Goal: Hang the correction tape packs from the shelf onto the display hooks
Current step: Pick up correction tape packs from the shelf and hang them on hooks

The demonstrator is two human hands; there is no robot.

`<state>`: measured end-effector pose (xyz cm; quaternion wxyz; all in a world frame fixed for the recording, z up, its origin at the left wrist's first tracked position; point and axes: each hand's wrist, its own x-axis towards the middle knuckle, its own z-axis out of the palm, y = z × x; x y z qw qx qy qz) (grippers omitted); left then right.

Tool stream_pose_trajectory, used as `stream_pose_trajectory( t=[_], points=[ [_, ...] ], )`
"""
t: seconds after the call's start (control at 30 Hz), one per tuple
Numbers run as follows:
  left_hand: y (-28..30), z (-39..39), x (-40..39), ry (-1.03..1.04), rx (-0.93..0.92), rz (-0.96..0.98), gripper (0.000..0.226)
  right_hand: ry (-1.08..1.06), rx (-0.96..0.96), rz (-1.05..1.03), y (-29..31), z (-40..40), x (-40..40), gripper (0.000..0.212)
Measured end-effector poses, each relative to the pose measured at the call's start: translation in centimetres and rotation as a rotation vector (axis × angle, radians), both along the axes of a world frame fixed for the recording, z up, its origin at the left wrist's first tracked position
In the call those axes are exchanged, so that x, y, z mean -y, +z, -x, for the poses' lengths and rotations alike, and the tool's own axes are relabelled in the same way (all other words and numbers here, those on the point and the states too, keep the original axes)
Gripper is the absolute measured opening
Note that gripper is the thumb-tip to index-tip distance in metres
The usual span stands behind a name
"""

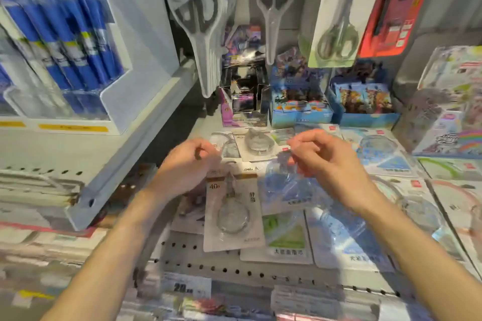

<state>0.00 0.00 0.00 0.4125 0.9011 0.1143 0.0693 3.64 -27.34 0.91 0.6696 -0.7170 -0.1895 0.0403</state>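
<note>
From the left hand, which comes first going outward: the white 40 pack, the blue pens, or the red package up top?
1. White 40 pack: just right of and below the left hand, on the shelf.
2. Blue pens: upper left, in a clear holder.
3. Red package: top right, hanging.

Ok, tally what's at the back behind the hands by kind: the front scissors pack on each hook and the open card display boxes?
Front scissors packs: 3, left, middle, green-backed
Card display boxes: 3, purple, middle blue, right blue
Total: 6
</note>
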Motion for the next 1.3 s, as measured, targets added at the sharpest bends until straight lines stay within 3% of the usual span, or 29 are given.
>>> stream_pose_trajectory(
  t=[0.13,0.27,0.57,0.77,0.93,1.03,1.17,1.3],
  points=[
    [-0.2,-0.8,-0.2,-0.045,-0.195,-0.172,0.015,0.063,-0.032,0.139,-0.5,-1.5,-1.5,0.011],
    [-0.1,-1.0,-0.4,-0.080,-0.172,-0.135,0.012,0.069,-0.006,0.274,-0.9,-1.8,-1.8,0.011],
    [-0.7,0.1,-1.2,0.067,0.007,0.346,0.014,0.091,0.017,0.390,0.3,-0.4,-4.1,0.008],
    [1.2,0.4,-0.2,0.023,0.197,0.530,0.015,0.184,-0.057,0.261,1.0,0.3,-6.7,0.031],
    [2.2,0.6,1.2,-0.071,0.229,0.694,0.033,0.058,-0.101,0.021,1.8,-0.7,-6.7,0.011],
    [1.7,0.5,2.0,-0.116,0.149,0.668,0.041,-0.028,-0.168,-0.118,2.2,-1.9,-7.0,0.017],
    [1.2,0.1,1.8,-0.060,0.176,0.624,0.028,0.023,-0.105,0.058,2.0,-3.8,-6.8,0.025],
    [0.7,0.1,0.3,0.074,0.313,0.594,0.024,-0.151,0.128,0.559,0.8,-5.9,-5.2,0.035]
  ],
)
